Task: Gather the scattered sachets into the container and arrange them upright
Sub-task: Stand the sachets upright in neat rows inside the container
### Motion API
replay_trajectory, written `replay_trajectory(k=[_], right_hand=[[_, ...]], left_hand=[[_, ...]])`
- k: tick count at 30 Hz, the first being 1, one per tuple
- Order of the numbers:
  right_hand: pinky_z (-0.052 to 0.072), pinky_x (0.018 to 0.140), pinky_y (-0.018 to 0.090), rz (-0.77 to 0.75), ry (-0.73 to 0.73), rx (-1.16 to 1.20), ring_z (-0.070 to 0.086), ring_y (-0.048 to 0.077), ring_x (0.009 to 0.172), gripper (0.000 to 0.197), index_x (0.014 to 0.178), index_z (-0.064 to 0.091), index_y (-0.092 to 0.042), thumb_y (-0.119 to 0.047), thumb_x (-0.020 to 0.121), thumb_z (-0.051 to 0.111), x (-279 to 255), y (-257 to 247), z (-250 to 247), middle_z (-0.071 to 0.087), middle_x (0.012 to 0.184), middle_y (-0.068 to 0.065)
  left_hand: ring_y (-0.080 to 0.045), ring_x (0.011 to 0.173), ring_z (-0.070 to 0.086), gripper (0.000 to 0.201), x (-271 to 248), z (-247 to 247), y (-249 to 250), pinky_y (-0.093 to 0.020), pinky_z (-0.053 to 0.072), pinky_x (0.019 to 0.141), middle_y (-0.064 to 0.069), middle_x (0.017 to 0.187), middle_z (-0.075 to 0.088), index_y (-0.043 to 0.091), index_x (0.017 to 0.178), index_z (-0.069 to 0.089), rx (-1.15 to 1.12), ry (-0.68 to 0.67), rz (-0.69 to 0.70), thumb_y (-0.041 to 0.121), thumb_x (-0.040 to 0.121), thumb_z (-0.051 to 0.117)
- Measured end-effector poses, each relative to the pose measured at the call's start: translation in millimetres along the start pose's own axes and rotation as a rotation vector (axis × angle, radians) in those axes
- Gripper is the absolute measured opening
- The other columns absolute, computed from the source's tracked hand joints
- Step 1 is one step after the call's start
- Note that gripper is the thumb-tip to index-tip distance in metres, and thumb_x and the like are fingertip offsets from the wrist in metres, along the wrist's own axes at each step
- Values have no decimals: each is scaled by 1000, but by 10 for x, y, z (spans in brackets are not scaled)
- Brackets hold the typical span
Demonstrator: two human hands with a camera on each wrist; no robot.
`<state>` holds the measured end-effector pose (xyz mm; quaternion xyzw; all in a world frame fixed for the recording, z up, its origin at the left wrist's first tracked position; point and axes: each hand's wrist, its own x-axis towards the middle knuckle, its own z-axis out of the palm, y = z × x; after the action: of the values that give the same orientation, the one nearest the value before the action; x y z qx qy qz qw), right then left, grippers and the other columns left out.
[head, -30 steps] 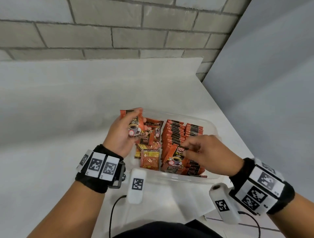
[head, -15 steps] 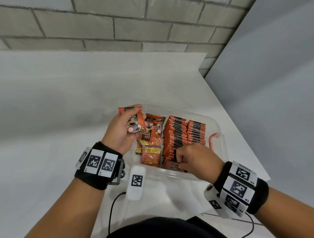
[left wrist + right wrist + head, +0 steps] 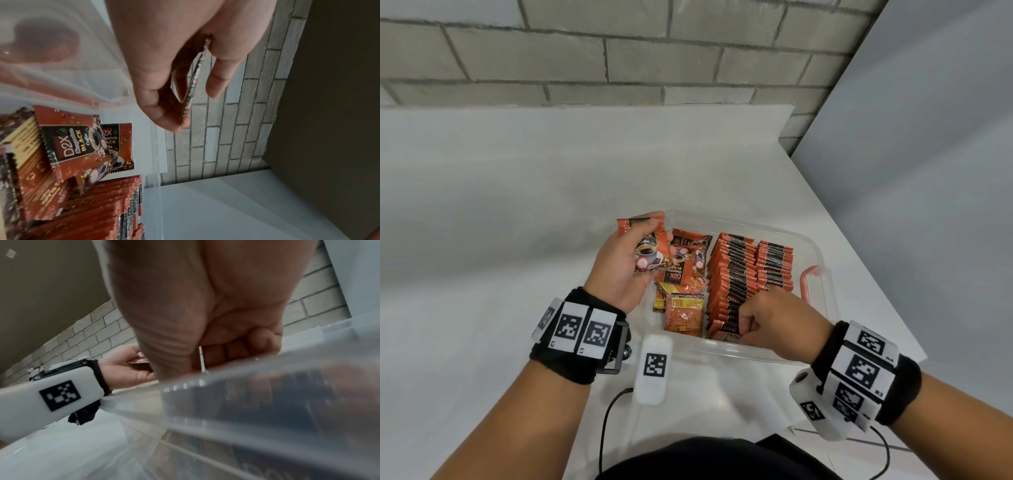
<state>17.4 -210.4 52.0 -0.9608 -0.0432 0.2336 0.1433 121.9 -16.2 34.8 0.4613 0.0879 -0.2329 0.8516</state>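
A clear plastic container (image 3: pixel 822 301) stands on the white table. Two rows of orange-and-black sachets (image 3: pixel 736 274) stand upright in its right half. Several loose sachets (image 3: pixel 683 313) lie flat in its left half. My left hand (image 3: pixel 626 263) holds a small stack of sachets (image 3: pixel 649 251) above the container's far left corner, thumb on top; the left wrist view shows that stack (image 3: pixel 195 78) edge-on between thumb and fingers. My right hand (image 3: pixel 767 320) is curled at the near end of the upright row, pinching a sachet (image 3: pixel 202 358) that is mostly hidden by the fist.
The container has a pink handle (image 3: pixel 808 279) on its right side. A white table (image 3: pixel 500 240) spreads to the left and ends near the right at a drop. A brick wall (image 3: pixel 619 51) stands behind. A cable (image 3: pixel 606 428) runs at the near edge.
My right hand has drawn back toward the container's near wall and curled into a fist, pushing the sachet down into the row's near end. The left hand keeps its stack in place.
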Motion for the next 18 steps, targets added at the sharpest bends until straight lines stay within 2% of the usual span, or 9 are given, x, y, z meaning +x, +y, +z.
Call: replay_trajectory(k=[5, 8, 11, 12, 14, 16, 18], right_hand=[[50, 68, 19, -3, -7, 130, 60, 2, 70, 11, 87, 71, -18, -28, 83, 70, -88, 80, -79, 67, 79, -11], [44, 59, 11, -1, 143, 268, 58, -4, 62, 9, 83, 71, -17, -25, 84, 71, -216, 129, -257, 63, 69, -13], [40, 59, 8, 33, 368, 473, 54, -4, 57, 3, 86, 70, -22, -24, 85, 68, -334, 207, -460, 64, 72, -8], [42, 62, 9, 41, 417, 540, 53, -3, 59, 4, 89, 69, -27, -27, 85, 67, -350, 233, -499, 65, 76, -7], [46, 66, 17, 48, 426, 682, 54, 3, 64, 13, 97, 66, -30, -32, 84, 66, -354, 254, -518, 67, 84, -4], [44, 63, 19, 29, 396, 753, 56, 9, 68, 21, 102, 65, -28, -33, 82, 68, -346, 230, -478, 67, 86, -1], [46, 64, 25, -4, 411, 768, 57, 17, 70, 23, 105, 65, -25, -26, 83, 70, -334, 210, -414, 67, 87, -3]], left_hand=[[-21, 63, 67, 23, -73, 37, -34, -27, 56, 58, -11, 78, 68, 5, 95, 61, -9, -34, -35, 3, 91, 38], [-25, 70, 69, 26, -177, 120, -67, -32, 58, 59, -18, 88, 67, -3, 101, 56, 54, -149, -70, -2, 89, 33], [-29, 79, 70, 23, -262, 248, -124, -41, 60, 66, -20, 94, 67, 2, 111, 52, 156, -237, -95, -4, 92, 40], [-28, 81, 70, 21, -290, 306, -150, -40, 60, 66, -19, 96, 67, 2, 111, 53, 203, -262, -100, -4, 93, 43], [-25, 84, 69, 20, -339, 443, -217, -38, 59, 65, -15, 99, 68, 6, 108, 57, 304, -306, -102, -3, 92, 48], [-20, 81, 68, 22, -390, 584, -281, -35, 59, 65, -8, 92, 69, 12, 105, 60, 366, -347, -107, -3, 92, 51], [-19, 82, 68, 23, -418, 696, -340, -36, 59, 67, -6, 90, 69, 13, 105, 60, 406, -376, -96, -3, 90, 54]])
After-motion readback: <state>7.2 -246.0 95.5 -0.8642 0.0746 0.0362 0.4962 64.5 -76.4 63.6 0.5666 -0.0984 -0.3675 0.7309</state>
